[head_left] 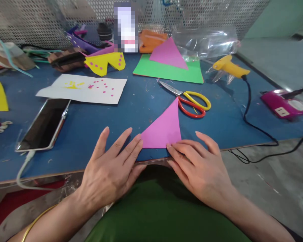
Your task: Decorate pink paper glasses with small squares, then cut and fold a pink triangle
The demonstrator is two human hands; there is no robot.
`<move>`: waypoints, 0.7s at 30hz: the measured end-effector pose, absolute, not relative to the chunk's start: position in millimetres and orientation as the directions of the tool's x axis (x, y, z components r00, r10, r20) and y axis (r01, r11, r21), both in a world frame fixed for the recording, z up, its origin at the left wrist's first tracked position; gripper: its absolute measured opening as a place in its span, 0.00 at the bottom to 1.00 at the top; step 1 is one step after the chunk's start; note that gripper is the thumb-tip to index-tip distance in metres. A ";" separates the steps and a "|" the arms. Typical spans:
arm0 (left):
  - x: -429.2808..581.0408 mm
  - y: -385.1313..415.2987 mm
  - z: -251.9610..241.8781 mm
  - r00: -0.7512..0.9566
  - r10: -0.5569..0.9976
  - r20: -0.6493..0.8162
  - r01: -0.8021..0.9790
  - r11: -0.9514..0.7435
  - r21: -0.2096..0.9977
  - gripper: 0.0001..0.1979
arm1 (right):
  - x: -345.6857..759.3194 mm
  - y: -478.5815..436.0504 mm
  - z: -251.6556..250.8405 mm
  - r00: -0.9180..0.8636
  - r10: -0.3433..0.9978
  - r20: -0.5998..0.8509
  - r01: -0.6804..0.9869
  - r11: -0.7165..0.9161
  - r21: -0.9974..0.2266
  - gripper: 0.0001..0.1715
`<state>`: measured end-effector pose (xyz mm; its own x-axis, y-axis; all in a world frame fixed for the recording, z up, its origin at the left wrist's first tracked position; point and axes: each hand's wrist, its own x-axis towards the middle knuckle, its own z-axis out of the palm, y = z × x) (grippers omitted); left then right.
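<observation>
A pink paper triangle [164, 131] lies flat near the front edge of the blue table [96, 124]. My left hand [113, 164] presses on its left corner with fingers spread and stretched out. On its lower right corner rest the fingertips of my right hand [197, 164], the fingers extended and slightly bent. Just beyond the triangle's tip lie scissors [183, 93] with one yellow and one red handle, blades pointing away to the left. Further back, another pink triangular piece [169, 55] rests on green sheets [166, 72].
To the left are a charging phone [44, 124], a white sheet with small cut pieces [83, 89] and a yellow paper shape [106, 64]. On the right, a yellow glue gun [231, 67] has its black cable running to a magenta socket block [284, 104]. A perforated metal panel [91, 16] stands behind.
</observation>
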<state>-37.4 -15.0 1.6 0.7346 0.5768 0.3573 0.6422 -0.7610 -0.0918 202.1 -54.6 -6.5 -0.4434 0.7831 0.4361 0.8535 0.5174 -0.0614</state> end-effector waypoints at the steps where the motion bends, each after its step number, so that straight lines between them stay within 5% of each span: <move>1: -41.0 -16.5 1.5 0.726 0.586 0.360 0.656 -0.748 -0.105 0.23 | 202.4 -54.7 -6.9 -0.444 0.780 0.440 0.852 0.520 -0.062 0.14; 6: -61.8 -23.3 -3.9 0.676 0.637 0.372 0.708 -0.702 -0.084 0.26 | 202.8 -54.6 -10.3 -0.435 0.768 0.469 0.848 0.525 -0.073 0.14; 12: -45.3 -0.9 7.1 0.417 0.800 0.432 0.775 -0.561 0.290 0.15 | 201.9 -52.9 -16.1 -0.450 0.733 0.510 0.832 0.552 -0.058 0.15; 16: -3.4 47.8 19.8 0.473 0.853 0.221 0.735 -0.521 0.435 0.17 | 201.4 -52.6 -17.8 -0.457 0.728 0.512 0.830 0.555 -0.048 0.16; 21: 45.6 105.9 13.3 0.411 0.901 0.140 0.638 -0.394 0.662 0.14 | 202.9 -52.1 -23.5 -0.455 0.711 0.535 0.824 0.565 -0.050 0.17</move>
